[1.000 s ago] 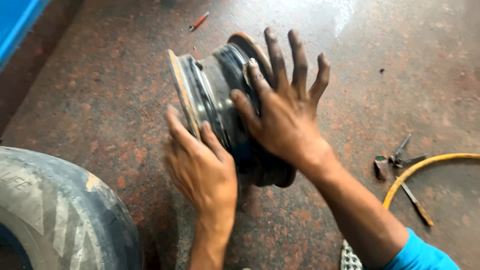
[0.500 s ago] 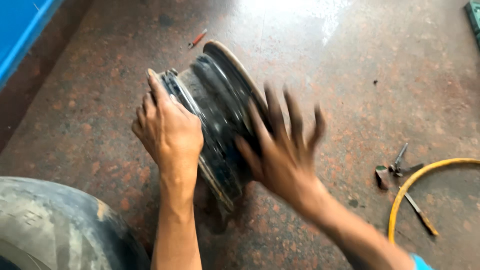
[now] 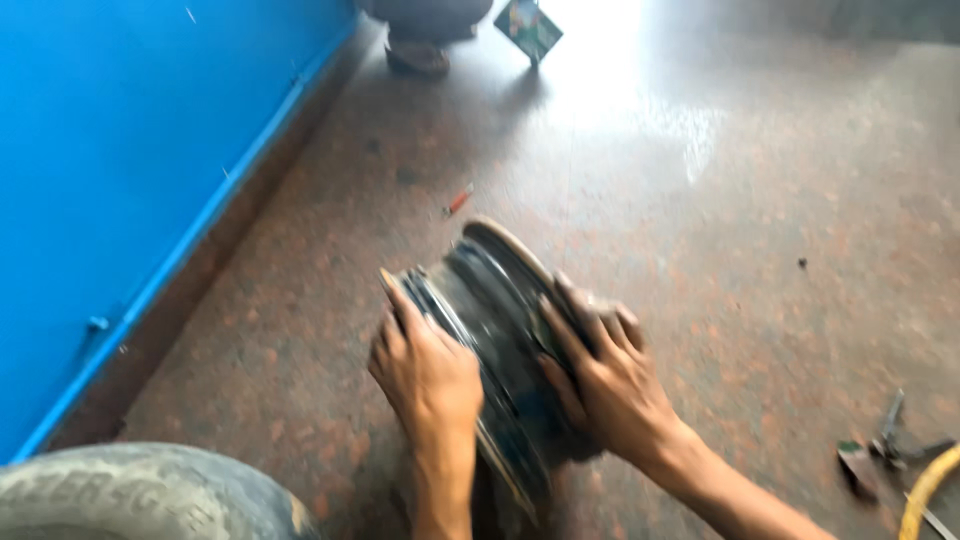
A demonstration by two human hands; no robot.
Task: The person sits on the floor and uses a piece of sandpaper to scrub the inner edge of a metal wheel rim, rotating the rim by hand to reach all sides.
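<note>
A dark, dirty metal wheel rim [image 3: 492, 300] stands on its edge on the speckled stone floor. My left hand [image 3: 425, 370] grips its near flange on the left side, fingers curled over the edge. My right hand [image 3: 605, 375] holds the rim's right side, with fingers wrapped over the far flange. The rim leans slightly and the picture is blurred by motion.
A worn tyre [image 3: 140, 495] lies at the lower left. A blue wall [image 3: 110, 190] runs along the left. Small tools [image 3: 885, 450] and a yellow hose [image 3: 925, 490] lie at the lower right. A small red item [image 3: 460, 200] lies beyond the rim. Someone's sandalled foot [image 3: 420, 50] is at the top.
The view has tilted up, showing the blue wall. My right hand went from spread open against the rim to gripping its far flange; my left hand stays on the near flange.
</note>
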